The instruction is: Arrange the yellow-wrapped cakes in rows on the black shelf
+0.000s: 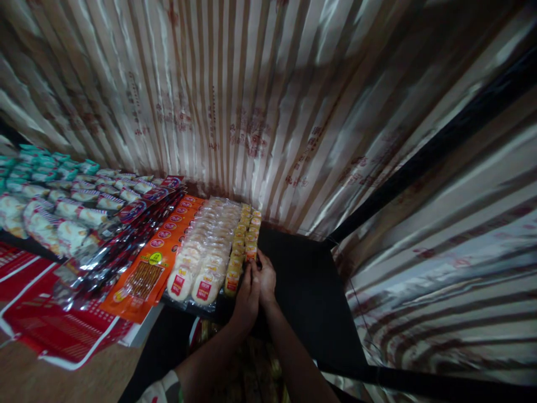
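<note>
My left hand (248, 295) and my right hand (267, 278) meet side by side at the near end of a row of small yellow snack packets (252, 235). The fingers of both are closed together around the nearest packet, which they partly cover. Just left of my hands runs a second row of yellow packets (234, 274). Beyond it lie two overlapping rows of round rice crackers (204, 286) in clear wrappers with red labels. An orange bag of brown snack sticks (145, 277) lies further left.
Dark red shiny packs (126, 246), white striped packets (79, 214) and green-topped packets (46, 162) fill the table's left side. The black tabletop (308, 285) extends right. A striped sheet (235, 84) hangs behind; a black pole (398, 179) slants at right. A red bag (62, 324) sits lower left.
</note>
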### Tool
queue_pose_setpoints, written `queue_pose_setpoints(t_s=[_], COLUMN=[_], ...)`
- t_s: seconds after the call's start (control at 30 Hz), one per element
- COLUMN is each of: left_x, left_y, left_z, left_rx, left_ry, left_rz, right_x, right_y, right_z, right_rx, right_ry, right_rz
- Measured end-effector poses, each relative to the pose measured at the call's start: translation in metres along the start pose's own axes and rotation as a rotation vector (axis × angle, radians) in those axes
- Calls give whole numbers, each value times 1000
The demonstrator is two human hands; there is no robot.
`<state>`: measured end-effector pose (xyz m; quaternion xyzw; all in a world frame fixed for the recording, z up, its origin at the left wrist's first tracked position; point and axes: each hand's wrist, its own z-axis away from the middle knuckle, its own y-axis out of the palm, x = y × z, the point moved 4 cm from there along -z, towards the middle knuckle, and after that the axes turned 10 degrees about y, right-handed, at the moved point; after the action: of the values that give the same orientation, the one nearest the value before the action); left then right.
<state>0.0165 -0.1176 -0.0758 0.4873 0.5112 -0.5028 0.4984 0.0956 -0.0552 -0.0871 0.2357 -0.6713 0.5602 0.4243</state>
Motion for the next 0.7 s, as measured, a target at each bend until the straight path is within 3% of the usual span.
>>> queue_pose_setpoints(t_s=[0.2, 0.33, 0.7], left_x=[1, 3, -2], left_y=[0, 0, -1], left_z=[-4, -7, -1], left_rx=[3, -7, -27], left_ry=[35, -16, 16], left_rz=[1, 7, 26], right_x=[1, 3, -5], right_y=[3, 4, 4], right_z=[-4, -7, 0], right_rx=[-6, -10, 5], right_ry=[-25, -44, 3], right_rz=[-47, -43, -160])
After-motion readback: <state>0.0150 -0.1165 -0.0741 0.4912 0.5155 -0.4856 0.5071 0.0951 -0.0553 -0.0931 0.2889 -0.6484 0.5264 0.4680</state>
